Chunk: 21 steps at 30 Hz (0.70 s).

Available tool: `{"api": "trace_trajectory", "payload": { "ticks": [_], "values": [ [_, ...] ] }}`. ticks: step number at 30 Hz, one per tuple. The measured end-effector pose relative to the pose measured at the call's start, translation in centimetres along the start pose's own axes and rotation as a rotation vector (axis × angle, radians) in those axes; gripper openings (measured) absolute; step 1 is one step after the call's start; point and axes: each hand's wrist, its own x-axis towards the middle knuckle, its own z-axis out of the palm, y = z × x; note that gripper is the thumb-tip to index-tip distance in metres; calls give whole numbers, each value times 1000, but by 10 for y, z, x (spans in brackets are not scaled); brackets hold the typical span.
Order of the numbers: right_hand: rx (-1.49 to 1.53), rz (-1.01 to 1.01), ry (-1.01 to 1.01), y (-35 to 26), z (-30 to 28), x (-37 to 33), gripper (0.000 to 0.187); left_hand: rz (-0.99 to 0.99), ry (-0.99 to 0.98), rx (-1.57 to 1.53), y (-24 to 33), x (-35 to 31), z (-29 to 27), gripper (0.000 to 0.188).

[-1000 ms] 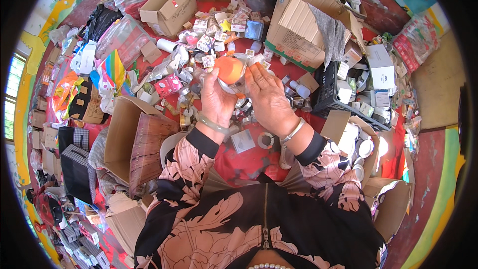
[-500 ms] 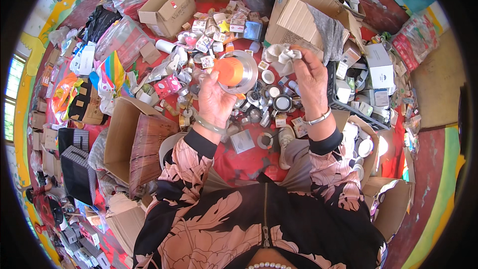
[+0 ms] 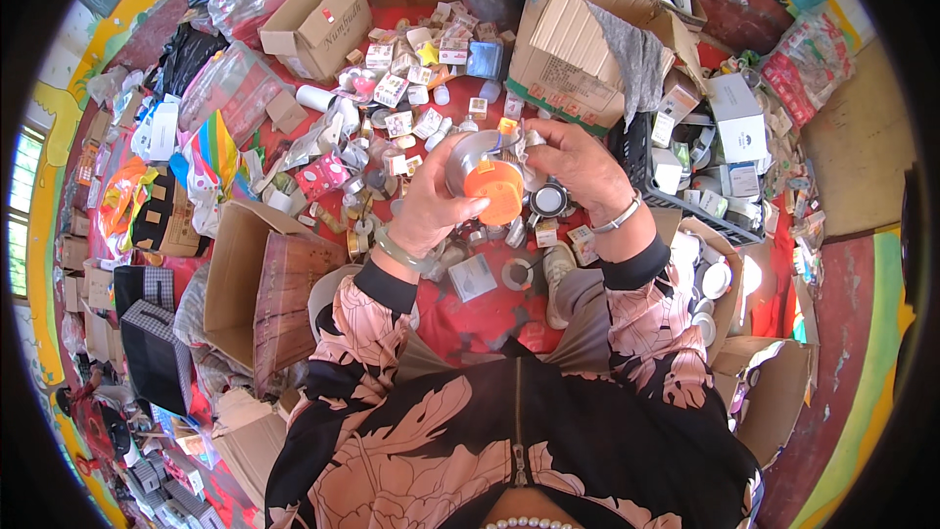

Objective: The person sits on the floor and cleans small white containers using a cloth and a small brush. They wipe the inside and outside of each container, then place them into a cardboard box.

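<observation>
My left hand [image 3: 428, 204] grips a round piece with a wide silver rim [image 3: 464, 163] and an orange cylinder [image 3: 495, 194]. Its thumb presses on the orange part, which is tipped toward me. At the right side of the rim, my right hand [image 3: 587, 174] is closed around a crumpled white cloth [image 3: 534, 140], mostly hidden by the fingers. Beneath both hands lie several loose metal rings and lamp-like fittings, among them a dark-rimmed round one [image 3: 550, 200].
Small boxes [image 3: 392, 88] and fittings cover the red floor ahead. Open cartons stand at the left [image 3: 235, 279], far left [image 3: 318, 24] and far right [image 3: 568, 49]. A black crate [image 3: 636, 162] of boxes is to the right, beside a carton of white round parts [image 3: 717, 281].
My right hand has brought the cloth left to the silver rim. My left hand has turned the piece, so its orange end now tilts toward me.
</observation>
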Motion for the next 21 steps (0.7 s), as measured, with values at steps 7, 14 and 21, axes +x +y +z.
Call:
{"api": "trace_trajectory", "payload": {
  "ticks": [7,14,21],
  "values": [
    [-37,-19,-32,11,-4,6,26,-70,31,-167,-1,1,3,65],
    [31,-76,117,16,16,10,20,8,126,-269,-7,4,4,51],
    [202,-290,202,42,59,9,24,147,294,-412,2,14,7,52]
  ]
}}
